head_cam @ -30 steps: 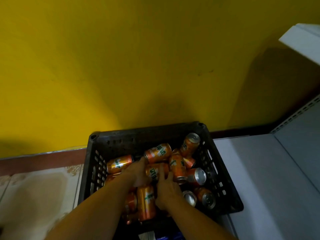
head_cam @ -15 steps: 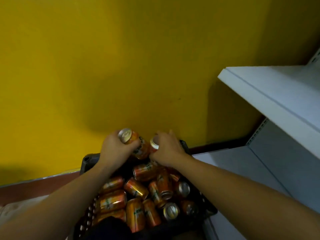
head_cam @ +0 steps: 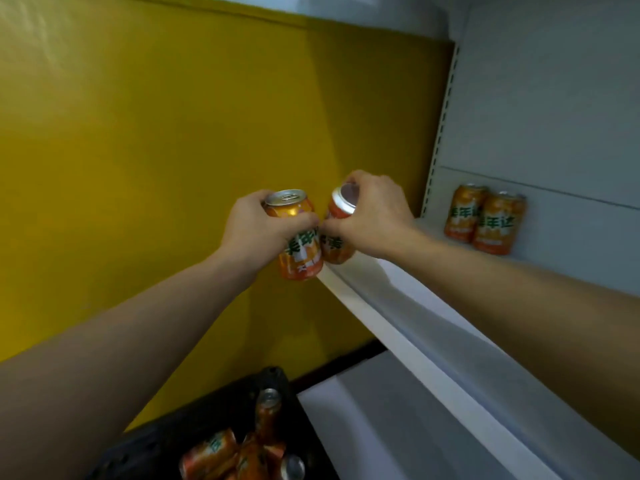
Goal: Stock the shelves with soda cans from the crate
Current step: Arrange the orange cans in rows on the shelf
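Observation:
My left hand (head_cam: 256, 230) grips an orange soda can (head_cam: 298, 244) held upright, just off the left end of the white shelf (head_cam: 398, 306). My right hand (head_cam: 370, 216) grips a second orange can (head_cam: 337, 226) from above, tilted, touching the first can at the shelf's near-left corner. Two orange cans (head_cam: 485, 220) stand upright side by side at the back of that shelf against the rear panel. The black crate (head_cam: 194, 424) sits below at the bottom edge, with several orange cans (head_cam: 242, 452) lying loose inside.
A yellow wall (head_cam: 156, 150) fills the left and centre. The shelf unit's white back panel (head_cam: 554, 98) has a slotted upright (head_cam: 440, 126) at its left edge. A lower white shelf (head_cam: 381, 427) lies to the right of the crate.
Both hands have lifted out of the crate, each with a can, and risen to the upper shelf's left corner. The view has tilted up, so the crate dropped to the bottom edge.

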{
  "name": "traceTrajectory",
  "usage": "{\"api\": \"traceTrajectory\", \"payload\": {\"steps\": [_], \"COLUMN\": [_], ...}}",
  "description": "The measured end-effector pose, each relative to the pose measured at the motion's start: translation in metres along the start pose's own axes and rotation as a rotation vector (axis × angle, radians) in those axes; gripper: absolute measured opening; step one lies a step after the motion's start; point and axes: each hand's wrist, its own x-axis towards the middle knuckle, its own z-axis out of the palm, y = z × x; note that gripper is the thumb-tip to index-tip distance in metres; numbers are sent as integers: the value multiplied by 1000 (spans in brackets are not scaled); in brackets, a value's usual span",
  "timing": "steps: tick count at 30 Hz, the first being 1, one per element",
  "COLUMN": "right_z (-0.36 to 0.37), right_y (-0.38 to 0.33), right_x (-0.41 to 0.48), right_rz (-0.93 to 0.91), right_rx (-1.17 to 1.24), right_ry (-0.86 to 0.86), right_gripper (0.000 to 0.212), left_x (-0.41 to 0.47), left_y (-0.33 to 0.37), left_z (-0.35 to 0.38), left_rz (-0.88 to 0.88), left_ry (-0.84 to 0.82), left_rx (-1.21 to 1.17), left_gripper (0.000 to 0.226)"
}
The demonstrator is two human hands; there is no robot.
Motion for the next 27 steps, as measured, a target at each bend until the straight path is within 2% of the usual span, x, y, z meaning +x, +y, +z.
{"api": "traceTrajectory", "payload": {"steps": [7, 11, 15, 19, 20, 22, 24, 26, 27], "right_z": [-48, -49, -48, -50, -55, -68, -81, -88, -87], "right_y": [71, 97, 111, 115, 115, 115, 115, 115, 117], "right_x": [-32, -36, -34, -33, -31, -25, -21, -20, -19], "right_rz": [159, 181, 184, 200, 217, 255, 261, 249, 253], "right_rx": [17, 6, 46, 57, 44, 72, 103, 173, 244], "right_ry": [73, 98, 94, -20, -71, -180, -223, -162, -75], "right_gripper": [79, 68, 80, 97, 97, 83, 77, 77, 74], "left_x": [-2, -2, -2, -5, -6, -6, -7, -8, -8], "left_y": [14, 16, 10, 2, -2, -10, -17, -20, -22], "left_z": [98, 129, 144, 153, 154, 155, 155, 156, 157], "left_rz": [-8, 7, 57, 94, 100, 118, 138, 152, 154], "left_ry": [-178, -183, -169, -168, -185, -238, -271, -261, -251], "left_rx": [-34, -46, -24, -47, -57, -31, 12, 27, 23], "left_gripper": [59, 57, 61, 65, 65, 71, 78, 81, 80]}}
